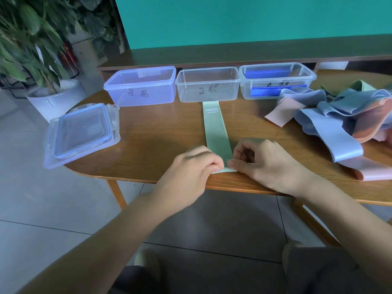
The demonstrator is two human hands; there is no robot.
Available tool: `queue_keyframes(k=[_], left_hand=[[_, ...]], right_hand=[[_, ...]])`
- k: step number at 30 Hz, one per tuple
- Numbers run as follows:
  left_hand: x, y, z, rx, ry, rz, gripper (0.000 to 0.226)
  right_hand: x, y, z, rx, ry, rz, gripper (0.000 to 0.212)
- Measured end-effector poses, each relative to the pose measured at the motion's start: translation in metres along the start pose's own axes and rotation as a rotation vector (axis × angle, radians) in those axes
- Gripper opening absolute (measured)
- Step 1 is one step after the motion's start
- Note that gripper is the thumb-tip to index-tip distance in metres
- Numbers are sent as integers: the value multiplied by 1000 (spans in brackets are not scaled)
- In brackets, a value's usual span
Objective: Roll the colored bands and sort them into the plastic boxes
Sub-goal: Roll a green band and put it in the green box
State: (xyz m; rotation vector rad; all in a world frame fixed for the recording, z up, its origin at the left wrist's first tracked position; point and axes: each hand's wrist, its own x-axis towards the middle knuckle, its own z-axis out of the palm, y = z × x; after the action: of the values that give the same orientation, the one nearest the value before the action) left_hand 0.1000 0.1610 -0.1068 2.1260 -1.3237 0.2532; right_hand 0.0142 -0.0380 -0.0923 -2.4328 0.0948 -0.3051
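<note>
wooden table (161,132), potted plant (31,39), teal wall (254,20)

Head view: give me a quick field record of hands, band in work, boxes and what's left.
left hand: pinches near end of green band
right hand: pinches same end
green band: flat on table, far end at middle box
left box: open, no band visible
middle box: open, no band visible
right box: holds something blue
lids: stacked at left
loose bands: piled at right
</note>
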Motion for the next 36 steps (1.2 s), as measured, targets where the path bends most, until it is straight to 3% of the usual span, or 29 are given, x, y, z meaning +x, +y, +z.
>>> queue_keyframes(k=[3, 9, 13, 25, 36], left_hand=[[-3, -4, 1, 18, -4, 23, 22], [3, -2, 3, -2, 29, -21, 11], [3, -1, 6, 60, 44, -25, 16], [2, 2, 9, 172, 101, 23, 5], [9, -3, 7, 184, 52, -12, 22]], right_hand=[[-1, 1, 2, -1, 11, -18, 15], [-5, 5, 3, 33, 52, -215, 2], [-6, 8, 5, 10, 15, -342, 9], [0, 13, 7, -131, 59, -337, 13], [3, 18, 13, -172, 160, -367, 11]])
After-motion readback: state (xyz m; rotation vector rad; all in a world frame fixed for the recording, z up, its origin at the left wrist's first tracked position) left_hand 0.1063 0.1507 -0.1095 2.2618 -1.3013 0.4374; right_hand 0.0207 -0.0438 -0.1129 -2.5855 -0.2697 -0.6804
